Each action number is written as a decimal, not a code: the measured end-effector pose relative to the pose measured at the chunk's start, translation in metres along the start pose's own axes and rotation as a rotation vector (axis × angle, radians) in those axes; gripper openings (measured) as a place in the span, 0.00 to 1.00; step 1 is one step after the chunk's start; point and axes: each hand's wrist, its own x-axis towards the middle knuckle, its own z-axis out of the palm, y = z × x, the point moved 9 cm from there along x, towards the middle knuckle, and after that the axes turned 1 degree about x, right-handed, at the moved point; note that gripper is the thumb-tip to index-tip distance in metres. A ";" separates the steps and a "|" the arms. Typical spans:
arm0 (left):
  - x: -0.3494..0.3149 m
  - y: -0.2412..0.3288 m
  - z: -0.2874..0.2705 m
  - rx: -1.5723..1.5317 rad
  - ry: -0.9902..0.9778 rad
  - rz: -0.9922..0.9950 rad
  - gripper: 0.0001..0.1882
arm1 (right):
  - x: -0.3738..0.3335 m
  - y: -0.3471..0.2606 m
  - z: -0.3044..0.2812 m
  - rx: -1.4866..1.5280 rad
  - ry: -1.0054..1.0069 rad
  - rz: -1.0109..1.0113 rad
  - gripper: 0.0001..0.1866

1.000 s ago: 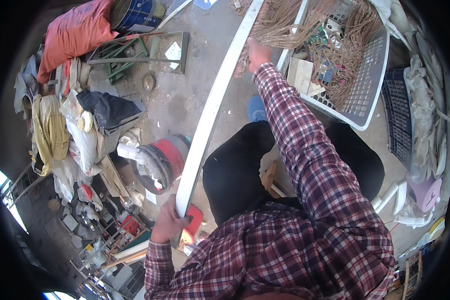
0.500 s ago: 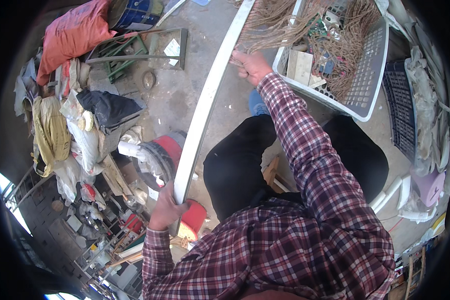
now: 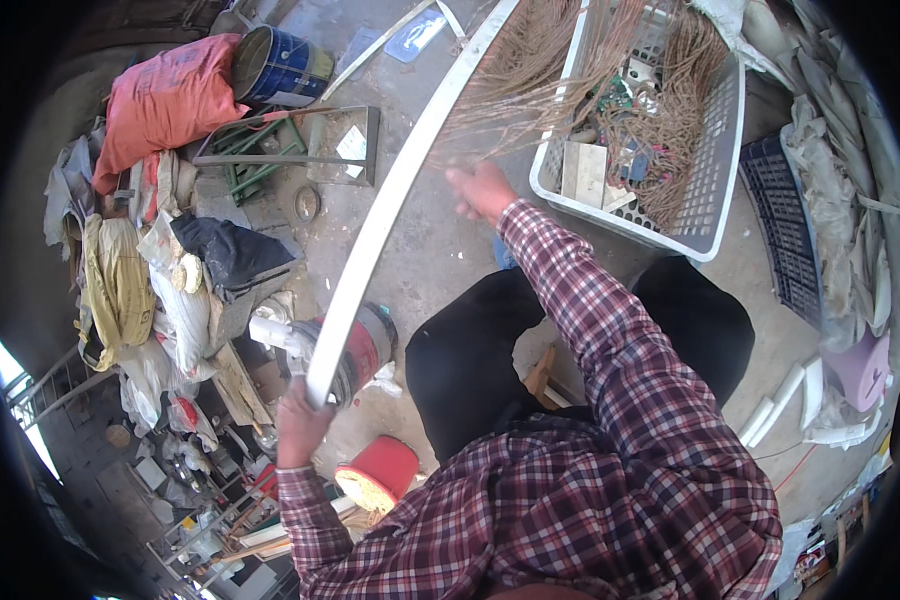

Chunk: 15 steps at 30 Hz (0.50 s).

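A long narrow white strip slants across the middle, its upper end passing out at the top edge. My left hand is closed around its lower end. Many thin brown twisted cords spread from beside the upper strip toward the right. Just under the cords' ends is my right hand, a little to the right of the strip and apart from it. Its fingers are partly bent and their tips are smeared by motion, so whether they pinch any cord cannot be made out.
A white perforated basket holds more brown cords and small parts at the upper right; a dark crate stands beyond it. Left are a red sack, a blue metal bucket and bags. A red tub sits by my left arm.
The strip's lower end has shifted left and slightly down with my left hand. My right hand has moved down from beside the strip, and the cords have swung left and blurred.
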 end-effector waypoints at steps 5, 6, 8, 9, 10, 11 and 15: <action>-0.013 0.031 -0.090 0.102 0.311 0.141 0.10 | -0.069 -0.086 0.038 -0.795 0.130 -0.666 0.33; -0.021 0.043 -0.111 0.208 0.365 0.176 0.09 | -0.089 -0.108 0.054 -0.809 0.187 -0.839 0.38; -0.040 0.066 -0.154 0.411 0.470 0.249 0.12 | -0.122 -0.148 0.089 -0.905 0.237 -1.120 0.45; -0.046 0.075 -0.174 0.445 0.520 0.260 0.18 | -0.139 -0.169 0.104 -0.935 0.283 -1.271 0.45; -0.060 0.080 -0.194 0.441 0.538 0.267 0.23 | -0.149 -0.186 0.119 -0.936 0.254 -1.357 0.44; -0.072 0.092 -0.215 0.572 0.627 0.313 0.21 | -0.153 -0.202 0.131 -0.918 0.212 -1.364 0.43; -0.117 0.159 -0.283 0.910 0.968 0.546 0.25 | -0.162 -0.275 0.125 -0.829 0.370 -1.527 0.21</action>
